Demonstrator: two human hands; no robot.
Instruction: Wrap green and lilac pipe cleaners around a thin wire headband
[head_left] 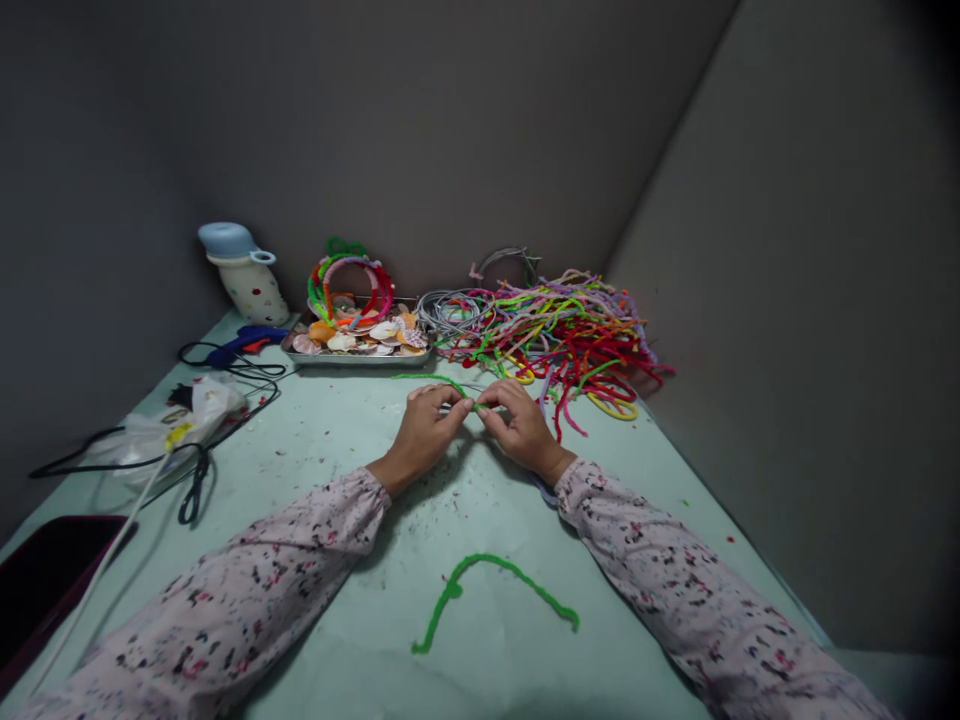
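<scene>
Head view: across the desk [360, 650], toward its far middle, the left hand [429, 428] and right hand [519, 425] pinch a green fuzzy strand [431, 378] between thumbs and fingers [459, 408], one end trailing left. I'd judge it light, soft-skinned, bendable yet shape-keeping, barely slippery and not fragile; best gripped by fingertip, close beside any bend.
</scene>
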